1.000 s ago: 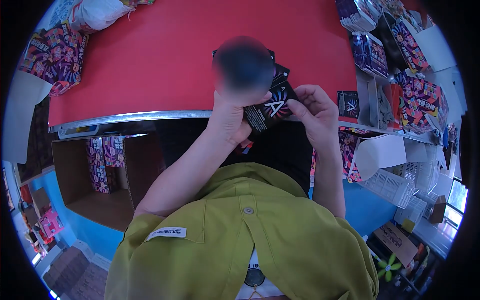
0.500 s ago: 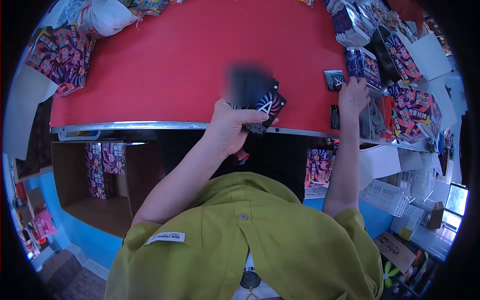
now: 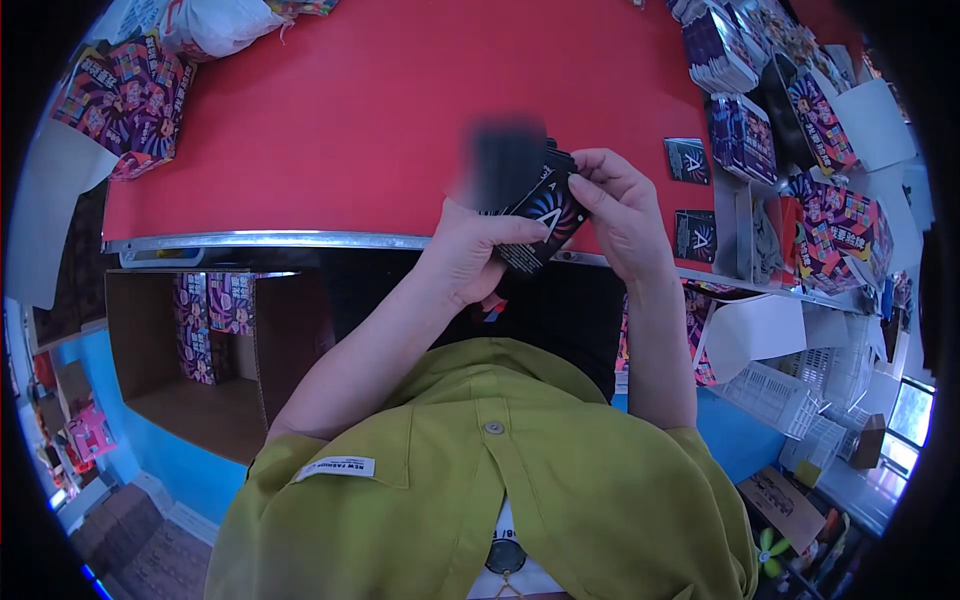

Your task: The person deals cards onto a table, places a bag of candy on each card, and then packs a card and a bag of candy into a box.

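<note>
My left hand (image 3: 475, 250) grips a fanned stack of black card packets (image 3: 535, 240) over the front edge of the red table, its thumb across the top packet, which shows a white letter A in a swirl. At the stack's upper right corner, my right hand (image 3: 622, 210) pinches a packet between thumb and fingers. A blurred patch hides the upper left of the stack. To the right, one black packet (image 3: 688, 160) lies on the table, and another black packet (image 3: 695, 236) lies nearer the front edge.
Purple packet stacks (image 3: 742, 138) stand at the right, beside a clear bin (image 3: 738, 235) and a colourful printed box (image 3: 840, 232). Another printed box (image 3: 130, 100) and a white bag (image 3: 220, 28) are at the left. An open cardboard box (image 3: 180, 420) sits below the metal table edge (image 3: 270, 240).
My right hand has moved left from the purple stacks to the packets in my left hand. The front packet at the right now shows more fully. The view has shifted slightly.
</note>
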`<state>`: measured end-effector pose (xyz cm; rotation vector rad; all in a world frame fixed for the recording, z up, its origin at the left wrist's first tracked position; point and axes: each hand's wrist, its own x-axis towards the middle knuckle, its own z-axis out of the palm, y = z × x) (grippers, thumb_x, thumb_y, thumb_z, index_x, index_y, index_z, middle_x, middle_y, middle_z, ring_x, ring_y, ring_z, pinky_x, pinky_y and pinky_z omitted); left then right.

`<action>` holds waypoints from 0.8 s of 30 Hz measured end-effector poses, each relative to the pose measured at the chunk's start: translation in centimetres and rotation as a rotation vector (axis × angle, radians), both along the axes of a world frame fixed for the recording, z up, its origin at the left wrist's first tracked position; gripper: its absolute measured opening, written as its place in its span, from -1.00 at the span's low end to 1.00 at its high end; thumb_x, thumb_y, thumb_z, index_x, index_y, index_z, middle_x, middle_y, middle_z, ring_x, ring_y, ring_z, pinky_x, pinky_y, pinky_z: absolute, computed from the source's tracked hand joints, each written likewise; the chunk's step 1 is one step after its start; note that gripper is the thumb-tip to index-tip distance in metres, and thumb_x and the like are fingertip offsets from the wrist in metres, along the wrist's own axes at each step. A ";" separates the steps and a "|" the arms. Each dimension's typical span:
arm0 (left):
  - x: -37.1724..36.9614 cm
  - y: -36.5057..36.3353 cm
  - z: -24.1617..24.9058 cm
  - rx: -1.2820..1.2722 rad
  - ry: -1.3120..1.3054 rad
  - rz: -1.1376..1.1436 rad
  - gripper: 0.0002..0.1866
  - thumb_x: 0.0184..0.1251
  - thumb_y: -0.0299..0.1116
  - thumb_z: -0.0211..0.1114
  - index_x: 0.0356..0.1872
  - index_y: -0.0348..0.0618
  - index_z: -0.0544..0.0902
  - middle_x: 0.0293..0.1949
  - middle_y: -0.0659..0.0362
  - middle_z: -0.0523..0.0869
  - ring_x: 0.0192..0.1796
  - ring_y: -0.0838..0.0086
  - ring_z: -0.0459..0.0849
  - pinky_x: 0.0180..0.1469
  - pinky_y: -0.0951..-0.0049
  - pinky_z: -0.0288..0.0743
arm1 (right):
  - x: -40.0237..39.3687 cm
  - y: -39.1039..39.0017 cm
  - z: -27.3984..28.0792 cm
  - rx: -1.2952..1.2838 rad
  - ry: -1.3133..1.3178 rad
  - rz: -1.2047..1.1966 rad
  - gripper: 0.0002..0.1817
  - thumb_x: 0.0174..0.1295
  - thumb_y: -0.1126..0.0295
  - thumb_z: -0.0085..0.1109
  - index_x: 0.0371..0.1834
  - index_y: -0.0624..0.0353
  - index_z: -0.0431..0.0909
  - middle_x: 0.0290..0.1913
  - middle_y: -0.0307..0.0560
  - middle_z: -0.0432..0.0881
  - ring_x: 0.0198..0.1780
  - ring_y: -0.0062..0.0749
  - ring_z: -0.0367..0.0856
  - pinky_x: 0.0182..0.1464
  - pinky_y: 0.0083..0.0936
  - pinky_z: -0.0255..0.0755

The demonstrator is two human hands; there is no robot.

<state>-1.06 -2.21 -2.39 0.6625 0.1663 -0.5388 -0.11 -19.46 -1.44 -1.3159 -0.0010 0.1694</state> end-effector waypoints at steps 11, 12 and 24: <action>-0.1 -0.1 0.1 -0.004 0.033 0.072 -0.41 -0.16 -0.88 0.26 0.00 -0.24 0.46 -0.13 0.08 0.65 -0.11 0.34 0.69 -0.06 0.35 0.66 | -1.1 0.9 0.5 -0.128 -0.043 -0.189 -0.67 0.15 0.61 0.21 0.01 0.31 0.47 -0.28 -0.17 0.58 -0.21 -0.60 0.56 -0.11 -0.71 0.47; -0.1 -0.1 0.2 -0.004 0.028 0.082 -0.42 -0.16 -0.88 0.26 0.00 -0.24 0.46 -0.13 0.09 0.65 -0.11 0.35 0.69 -0.07 0.35 0.66 | -1.1 1.1 0.5 -0.097 -0.052 -0.213 -0.67 0.14 0.62 0.21 0.01 0.32 0.47 -0.29 -0.18 0.57 -0.22 -0.60 0.56 -0.12 -0.72 0.47; -0.1 0.1 -0.1 -0.052 0.012 0.101 -0.46 -0.13 -0.85 0.27 -0.03 -0.25 0.47 -0.17 0.08 0.66 -0.14 0.35 0.70 -0.09 0.36 0.67 | -1.4 1.5 0.4 0.149 -0.074 -0.185 -0.66 0.14 0.67 0.16 0.02 0.34 0.45 -0.12 -0.07 0.56 -0.08 -0.54 0.52 -0.01 -0.64 0.46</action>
